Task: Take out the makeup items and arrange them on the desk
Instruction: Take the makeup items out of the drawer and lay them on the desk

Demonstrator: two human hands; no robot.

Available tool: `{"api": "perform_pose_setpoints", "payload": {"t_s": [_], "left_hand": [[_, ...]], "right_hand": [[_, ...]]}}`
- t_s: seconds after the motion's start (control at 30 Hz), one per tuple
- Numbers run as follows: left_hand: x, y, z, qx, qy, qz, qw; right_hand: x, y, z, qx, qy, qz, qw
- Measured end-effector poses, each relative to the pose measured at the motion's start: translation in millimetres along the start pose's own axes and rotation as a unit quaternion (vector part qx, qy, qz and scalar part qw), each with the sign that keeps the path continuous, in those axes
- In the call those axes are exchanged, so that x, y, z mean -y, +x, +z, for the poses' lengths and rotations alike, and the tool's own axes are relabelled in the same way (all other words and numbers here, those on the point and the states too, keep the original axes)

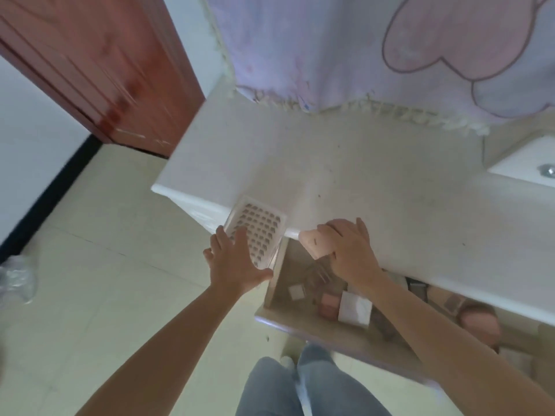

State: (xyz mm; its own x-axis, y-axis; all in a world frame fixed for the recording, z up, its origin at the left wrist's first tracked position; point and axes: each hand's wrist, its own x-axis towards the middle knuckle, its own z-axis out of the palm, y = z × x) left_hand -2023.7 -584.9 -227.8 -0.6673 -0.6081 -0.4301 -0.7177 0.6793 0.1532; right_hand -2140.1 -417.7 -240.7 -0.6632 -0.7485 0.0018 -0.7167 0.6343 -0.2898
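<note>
My left hand [237, 262] holds a clear flat case [258, 232] filled with rows of small dark pieces, its far end over the front edge of the white desk [375, 181]. My right hand [351, 250] grips a pale pink rounded item [315, 241] at the desk's front edge, above the open drawer [300, 322]. Inside the drawer lie a white box [354, 309], a pink compact [327, 304] and other small makeup items, partly hidden by my right arm.
A lilac cloth with a pink cartoon shape [390, 49] hangs behind the desk. A small white drawer with a metal knob [537, 163] sits at the desk's right. A red wooden door [105, 70] and tiled floor [105, 280] lie left; a crumpled plastic bag [15, 280] lies on the floor.
</note>
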Motion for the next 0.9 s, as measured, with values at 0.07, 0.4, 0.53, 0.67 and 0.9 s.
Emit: {"api": "perform_pose_setpoints", "payload": {"t_s": [0.07,0.4,0.53,0.67,0.9], "left_hand": [[8,15,-12,-0.011,0.001,-0.032,0.999],[56,104,-60,-0.023,0.014,-0.074,0.997],[78,146,-75,-0.030,0.014,-0.050,0.998],[92,180,-79,-0.011,0.002,-0.016,1.000],[103,192,-81,-0.004,-0.011,0.046,0.999]], "right_hand": [[7,27,-3,0.056,0.003,-0.019,0.998],[56,150,24,0.123,-0.062,-0.111,0.984],[78,187,43,0.107,-0.085,-0.167,0.976],[90,215,55,0.098,-0.143,-0.207,0.963],[96,210,62,0.121,-0.177,-0.175,0.961]]}}
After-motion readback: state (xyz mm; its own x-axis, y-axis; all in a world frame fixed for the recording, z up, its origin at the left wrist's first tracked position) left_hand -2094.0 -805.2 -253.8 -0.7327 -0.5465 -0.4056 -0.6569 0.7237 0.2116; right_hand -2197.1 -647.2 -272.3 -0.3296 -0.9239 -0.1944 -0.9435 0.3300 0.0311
